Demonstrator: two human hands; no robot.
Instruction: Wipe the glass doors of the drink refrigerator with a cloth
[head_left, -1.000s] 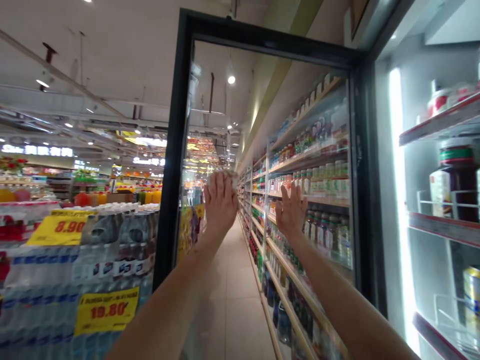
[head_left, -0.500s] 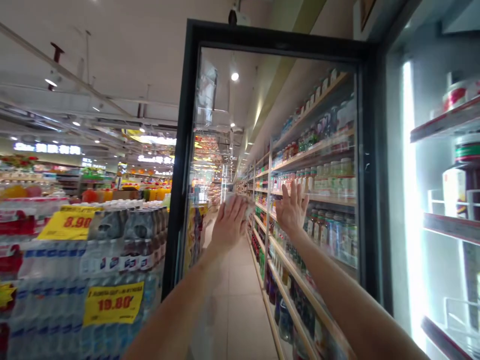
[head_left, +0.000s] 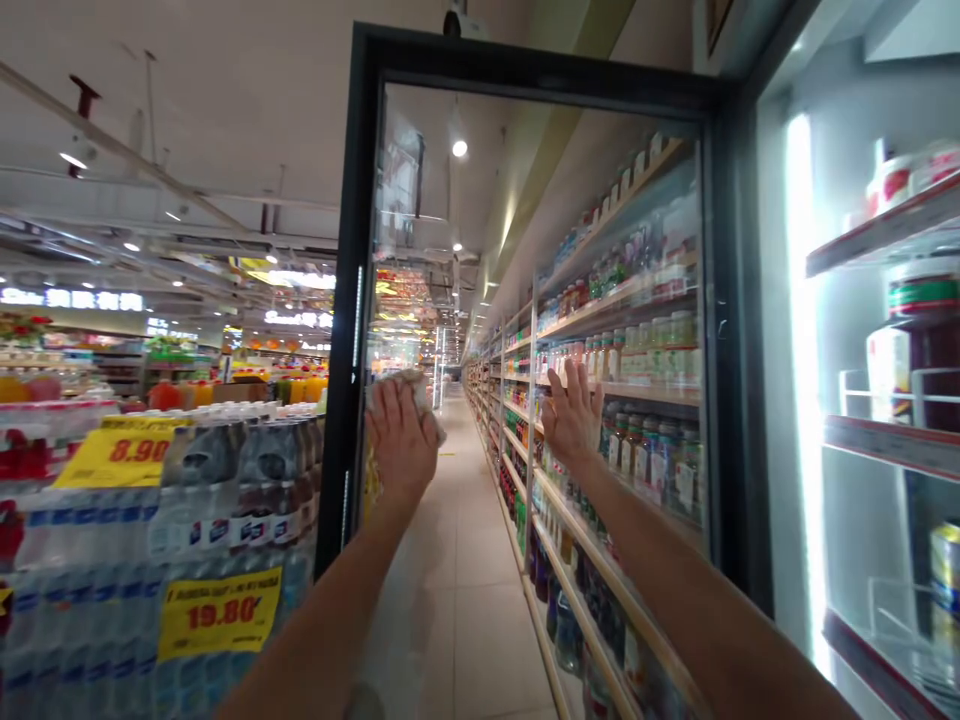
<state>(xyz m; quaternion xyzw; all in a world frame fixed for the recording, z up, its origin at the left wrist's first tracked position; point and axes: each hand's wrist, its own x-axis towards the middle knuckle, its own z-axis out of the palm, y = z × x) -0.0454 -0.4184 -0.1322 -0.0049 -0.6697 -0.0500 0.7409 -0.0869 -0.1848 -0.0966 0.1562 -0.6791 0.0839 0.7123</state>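
Note:
A glass cooler door (head_left: 360, 200) with a black frame stands swung open in front of me. My left hand (head_left: 401, 435) presses a light cloth (head_left: 418, 385) flat against the glass near the door's left edge. Fingers spread, my right hand (head_left: 574, 415) rests open against the same pane further right. Both arms reach forward from the bottom of the view.
The lit cooler interior (head_left: 885, 400) with shelves of jars and cans is at the right. Stacked packs of bottled water (head_left: 202, 500) with yellow price tags stand at the left. Through the glass an aisle with drink shelves (head_left: 630, 360) runs away.
My left hand with the cloth has slid left across the glass, toward the door's left frame. My right hand has stayed in about the same place.

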